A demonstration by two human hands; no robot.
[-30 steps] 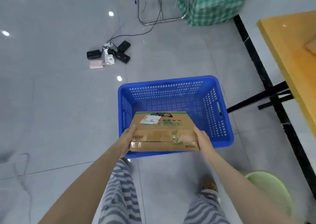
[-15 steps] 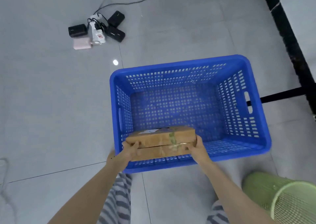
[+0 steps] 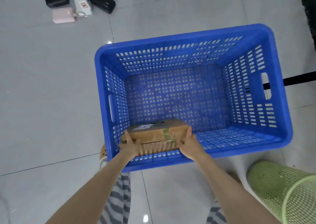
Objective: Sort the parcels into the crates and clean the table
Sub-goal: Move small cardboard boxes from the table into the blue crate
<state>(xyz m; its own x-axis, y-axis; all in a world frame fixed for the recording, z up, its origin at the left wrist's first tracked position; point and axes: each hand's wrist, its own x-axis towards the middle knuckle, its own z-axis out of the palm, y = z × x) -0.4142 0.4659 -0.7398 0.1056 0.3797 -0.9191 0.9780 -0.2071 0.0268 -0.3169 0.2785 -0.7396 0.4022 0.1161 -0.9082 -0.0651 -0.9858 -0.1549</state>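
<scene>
Brown cardboard is clamped from both ends: the left hand point(image 3: 130, 144) is curled round the left end of a flat brown cardboard parcel with a white label and clear tape point(image 3: 159, 131), and the right hand point(image 3: 189, 143) is curled round its right end. The parcel is held roughly level in the near left corner of a large blue perforated plastic crate point(image 3: 179, 38), below the rim and close against the near wall. Whether its underside already touches the crate floor cannot be told. A second earlier the parcel was carried above the near rim, and half a second earlier it was only just passing that rim, so it has since been lowered well inside. Nothing else is seen in the crate. The placing step is judged nearly complete: only the release of both hands remains for this parcel, while any further parcels and the table are still to be dealt with. Around the crate, a pale grey tiled floor point(image 3: 42, 87) is seen, with a green mesh wastebasket point(image 3: 287, 189) at the near right and a cluster of black, white and pink chargers point(image 3: 82, 3) at the far left.
</scene>
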